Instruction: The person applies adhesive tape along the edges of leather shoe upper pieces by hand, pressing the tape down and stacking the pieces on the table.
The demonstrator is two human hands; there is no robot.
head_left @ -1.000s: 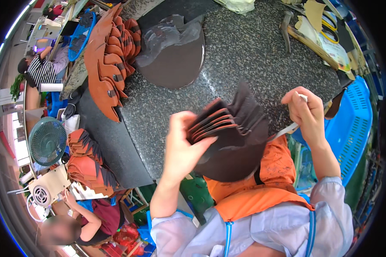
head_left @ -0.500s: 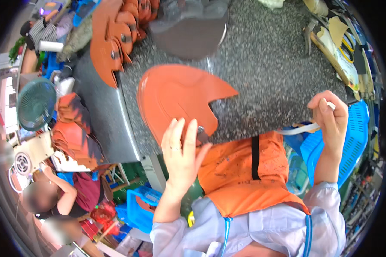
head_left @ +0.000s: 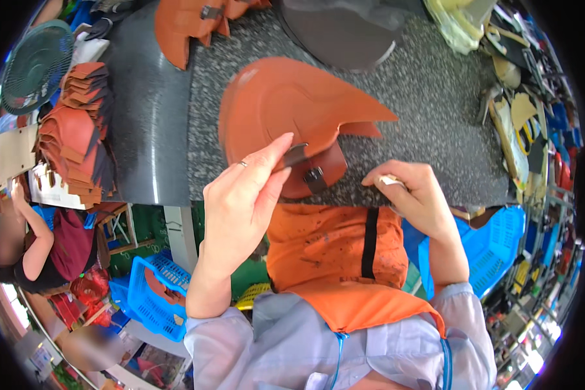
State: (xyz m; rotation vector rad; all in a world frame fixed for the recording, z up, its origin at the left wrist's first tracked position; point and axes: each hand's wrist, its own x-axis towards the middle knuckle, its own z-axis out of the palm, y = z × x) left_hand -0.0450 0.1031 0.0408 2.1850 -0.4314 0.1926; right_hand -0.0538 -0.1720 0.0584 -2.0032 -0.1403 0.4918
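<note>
Speckled grey worktable (head_left: 435, 110), orange leather pieces (head_left: 286, 104)

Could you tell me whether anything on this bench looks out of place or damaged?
Nothing stands out. The orange leather piece lies flat on the speckled table, the left hand pinching its dark tab. The right hand holds a small pale thing. The stack of orange pieces at left leans loosely.

A speckled grey desk (head_left: 435, 130) carries a dark grey cut sheet (head_left: 344, 32) at its far edge and a pile of orange pieces (head_left: 188, 23) at the far left. Left of the desk, a stack of orange and dark pieces (head_left: 71, 136) sits below a green fan (head_left: 36, 65). Blue plastic baskets stand at lower left (head_left: 149, 296) and at right (head_left: 500, 253). A seated person (head_left: 39, 247) is at far left.
</note>
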